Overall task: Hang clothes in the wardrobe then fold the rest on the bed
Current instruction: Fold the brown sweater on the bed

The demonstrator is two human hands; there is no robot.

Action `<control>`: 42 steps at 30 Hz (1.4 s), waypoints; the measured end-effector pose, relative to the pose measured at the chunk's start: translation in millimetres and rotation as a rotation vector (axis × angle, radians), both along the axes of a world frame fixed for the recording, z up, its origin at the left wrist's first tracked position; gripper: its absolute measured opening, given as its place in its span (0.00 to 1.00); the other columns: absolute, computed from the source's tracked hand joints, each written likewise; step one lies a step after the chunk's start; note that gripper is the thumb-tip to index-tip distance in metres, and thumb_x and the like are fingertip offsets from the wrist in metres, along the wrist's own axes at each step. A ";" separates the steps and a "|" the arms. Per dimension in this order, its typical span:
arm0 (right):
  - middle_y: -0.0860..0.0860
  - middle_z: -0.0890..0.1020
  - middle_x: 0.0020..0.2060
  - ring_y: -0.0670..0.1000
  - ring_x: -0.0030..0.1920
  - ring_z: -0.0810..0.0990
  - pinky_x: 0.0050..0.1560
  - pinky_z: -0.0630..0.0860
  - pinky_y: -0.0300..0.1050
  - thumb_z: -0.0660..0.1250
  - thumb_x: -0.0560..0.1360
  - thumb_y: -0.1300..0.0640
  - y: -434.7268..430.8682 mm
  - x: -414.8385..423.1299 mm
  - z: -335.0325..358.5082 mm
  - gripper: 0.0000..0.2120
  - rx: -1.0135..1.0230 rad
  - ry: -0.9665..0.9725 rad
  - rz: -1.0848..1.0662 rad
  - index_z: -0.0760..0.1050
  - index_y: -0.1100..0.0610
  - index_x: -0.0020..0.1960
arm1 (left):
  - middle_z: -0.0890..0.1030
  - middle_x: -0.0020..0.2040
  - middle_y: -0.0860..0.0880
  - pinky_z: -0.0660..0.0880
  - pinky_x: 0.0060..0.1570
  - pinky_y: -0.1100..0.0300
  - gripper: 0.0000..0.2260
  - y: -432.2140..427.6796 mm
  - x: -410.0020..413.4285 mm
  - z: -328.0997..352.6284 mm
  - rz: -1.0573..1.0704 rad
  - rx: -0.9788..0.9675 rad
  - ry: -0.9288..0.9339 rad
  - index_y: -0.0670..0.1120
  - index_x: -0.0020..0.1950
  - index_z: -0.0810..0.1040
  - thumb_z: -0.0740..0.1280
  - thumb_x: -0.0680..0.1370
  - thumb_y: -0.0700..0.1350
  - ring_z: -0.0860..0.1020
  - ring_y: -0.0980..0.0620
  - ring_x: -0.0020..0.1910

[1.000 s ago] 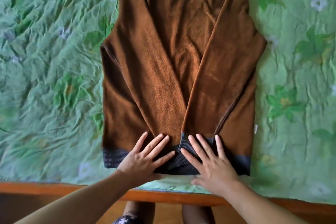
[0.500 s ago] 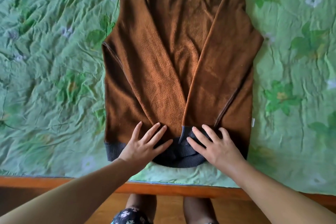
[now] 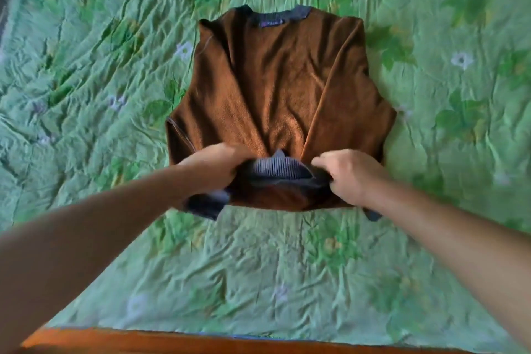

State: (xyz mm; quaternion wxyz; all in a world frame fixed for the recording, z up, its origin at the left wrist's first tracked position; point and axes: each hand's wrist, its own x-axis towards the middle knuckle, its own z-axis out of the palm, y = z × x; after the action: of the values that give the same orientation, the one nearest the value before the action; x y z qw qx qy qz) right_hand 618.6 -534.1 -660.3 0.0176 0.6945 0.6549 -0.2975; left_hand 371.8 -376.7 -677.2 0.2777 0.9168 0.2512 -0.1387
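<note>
On green bedsheet (image 3: 86, 95), left hand (image 3: 214, 165), right hand (image 3: 349, 174) clutching sweater (image 3: 275, 89) hem

Brown sweater (image 3: 275, 89), hem lifted, on bed (image 3: 258, 267)

Soft even daylight, motion blur on arms, wide-angle edge warp

Nearly the whole view is filled by a bed covered with a crumpled green sheet (image 3: 287, 273) printed with darker green leaves and small pale flowers. Along the bottom edge, an orange-brown wooden bed frame (image 3: 201, 343) is seen. The scene is evenly lit by soft light, with faint shadows in the creases.
</note>
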 end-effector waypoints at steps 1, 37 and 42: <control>0.49 0.82 0.53 0.60 0.53 0.81 0.46 0.77 0.52 0.63 0.72 0.64 28.2 17.4 7.6 0.20 0.033 -0.110 -0.021 0.76 0.47 0.59 | 0.80 0.59 0.47 0.69 0.50 0.59 0.25 29.5 15.8 8.0 0.058 0.105 0.001 0.50 0.67 0.77 0.63 0.73 0.31 0.78 0.43 0.58; 0.48 0.47 0.83 0.57 0.82 0.48 0.75 0.59 0.67 0.59 0.80 0.62 -75.5 -30.0 -85.7 0.40 -0.134 -0.306 -0.050 0.41 0.46 0.83 | 0.48 0.83 0.52 0.62 0.73 0.37 0.34 -66.1 -55.0 -61.0 0.053 0.264 0.329 0.57 0.82 0.46 0.63 0.82 0.52 0.50 0.48 0.82; 0.50 0.45 0.83 0.58 0.82 0.45 0.75 0.60 0.67 0.53 0.81 0.61 -130.7 -63.3 -79.3 0.36 -0.229 -0.302 -0.033 0.39 0.48 0.83 | 0.42 0.83 0.52 0.63 0.72 0.37 0.34 -112.7 -78.8 -54.5 0.019 0.192 0.389 0.57 0.82 0.41 0.59 0.83 0.50 0.46 0.48 0.82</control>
State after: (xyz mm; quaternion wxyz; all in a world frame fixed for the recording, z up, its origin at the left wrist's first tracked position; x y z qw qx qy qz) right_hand 555.3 -664.8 -739.6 0.1898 0.7353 0.5953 -0.2625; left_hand 293.0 -489.4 -731.7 0.1368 0.8926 0.3206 -0.2860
